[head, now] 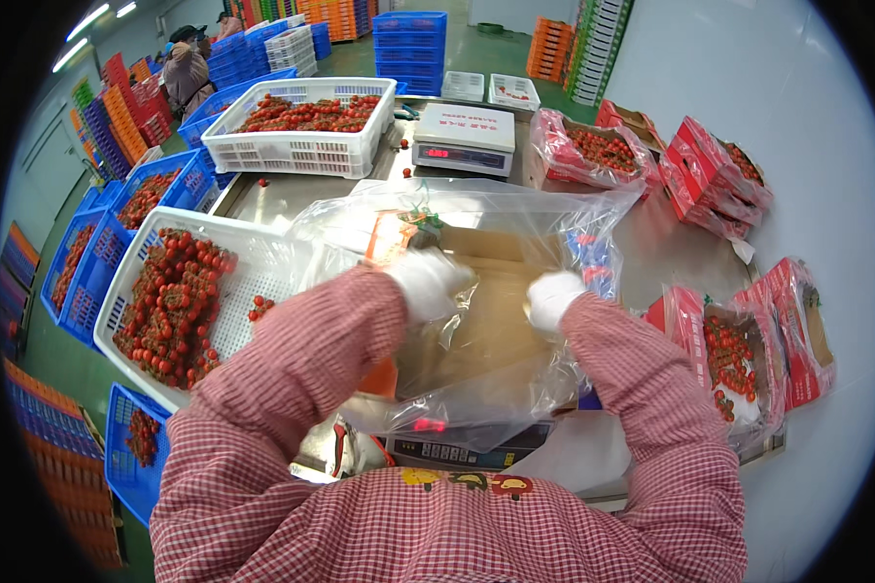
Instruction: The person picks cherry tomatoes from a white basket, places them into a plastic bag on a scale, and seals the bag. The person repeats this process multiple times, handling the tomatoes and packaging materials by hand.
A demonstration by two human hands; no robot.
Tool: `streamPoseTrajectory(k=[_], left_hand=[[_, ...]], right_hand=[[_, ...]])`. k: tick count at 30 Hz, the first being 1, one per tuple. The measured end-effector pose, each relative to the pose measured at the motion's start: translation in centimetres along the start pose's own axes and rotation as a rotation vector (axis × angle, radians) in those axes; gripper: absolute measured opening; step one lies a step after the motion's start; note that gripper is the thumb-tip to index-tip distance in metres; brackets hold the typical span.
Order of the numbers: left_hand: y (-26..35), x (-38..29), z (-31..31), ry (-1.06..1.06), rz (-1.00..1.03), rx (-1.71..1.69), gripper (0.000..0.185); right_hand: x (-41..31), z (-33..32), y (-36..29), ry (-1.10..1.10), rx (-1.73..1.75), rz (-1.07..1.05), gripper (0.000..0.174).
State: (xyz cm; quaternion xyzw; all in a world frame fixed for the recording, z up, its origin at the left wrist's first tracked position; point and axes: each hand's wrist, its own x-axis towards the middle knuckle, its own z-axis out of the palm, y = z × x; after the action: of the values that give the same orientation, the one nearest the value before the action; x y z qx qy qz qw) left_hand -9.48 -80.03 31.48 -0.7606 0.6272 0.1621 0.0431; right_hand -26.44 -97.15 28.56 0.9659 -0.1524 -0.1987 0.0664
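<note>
In front of me a cardboard carton (499, 273) with orange and blue printed sides rests on a digital scale (474, 446). A clear plastic liner bag (474, 401) covers the carton and spreads past its sides. My left hand (432, 283), in a white glove and blurred by motion, is curled over the left part of the carton with film bunched beneath it. My right hand (554, 300), also gloved, makes a fist on the film near the carton's right side. The fingertips of both hands are mostly hidden.
To my left stands a white crate (251, 240) of cherry tomatoes; another white crate (364, 151) is behind it. A second scale (463, 138) sits at the back. Red cartons (714, 175) with tomatoes line the right side. Blue crates (98, 270) flank the table; a person (187, 69) is far left.
</note>
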Motion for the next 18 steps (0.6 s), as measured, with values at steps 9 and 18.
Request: streamPoseTrajectory(k=[9, 18], left_hand=[[-19.6, 8.0, 4.6, 0.733, -0.151, -0.344, 0.048], [-18.5, 7.6, 14.3, 0.772, -0.358, -0.651, 0.036]], right_hand=[[3.3, 5.6, 15.7, 0.109, 1.045, 0.678, 0.062], [1.0, 22.5, 11.6, 0.430, 1.918, 0.669, 0.039]])
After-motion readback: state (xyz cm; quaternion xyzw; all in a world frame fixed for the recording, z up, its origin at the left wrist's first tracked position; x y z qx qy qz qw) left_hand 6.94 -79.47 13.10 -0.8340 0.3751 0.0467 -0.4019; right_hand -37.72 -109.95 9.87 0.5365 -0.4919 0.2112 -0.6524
